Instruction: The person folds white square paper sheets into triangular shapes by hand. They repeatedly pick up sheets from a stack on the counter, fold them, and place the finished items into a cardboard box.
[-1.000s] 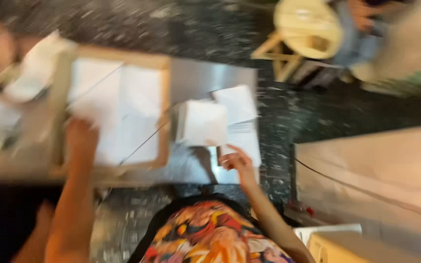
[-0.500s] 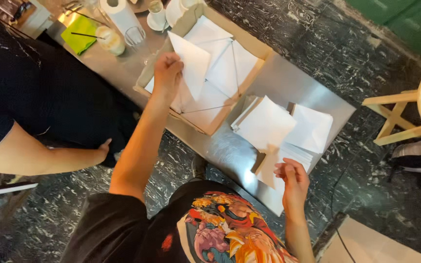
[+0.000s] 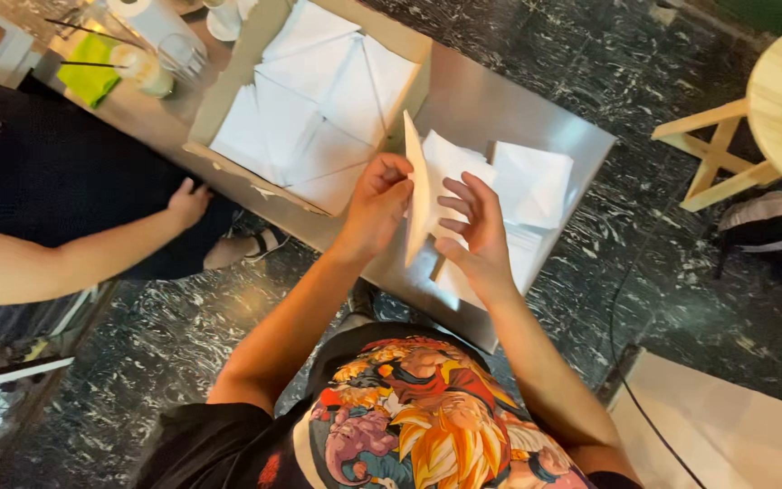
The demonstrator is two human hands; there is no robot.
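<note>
Both hands now meet over the desk (image 3: 536, 118): left hand (image 3: 377, 204) and right hand (image 3: 472, 235) pinch a white folded sheet (image 3: 420, 186) upright, lifted off the stack (image 3: 536, 181) at 2 o'clock, so folding's underway.

Both hands hold one white folded paper piece (image 3: 420, 186) upright above the steel counter (image 3: 491, 118): the left hand (image 3: 375, 204) pinches its near edge, the right hand (image 3: 474, 237) spreads fingers against its face. More white sheets (image 3: 531, 186) lie at 3 o'clock. A cardboard tray (image 3: 228, 163) of sheets sits at 10 o'clock, another person's hand (image 3: 187, 201) at its near corner.
</note>
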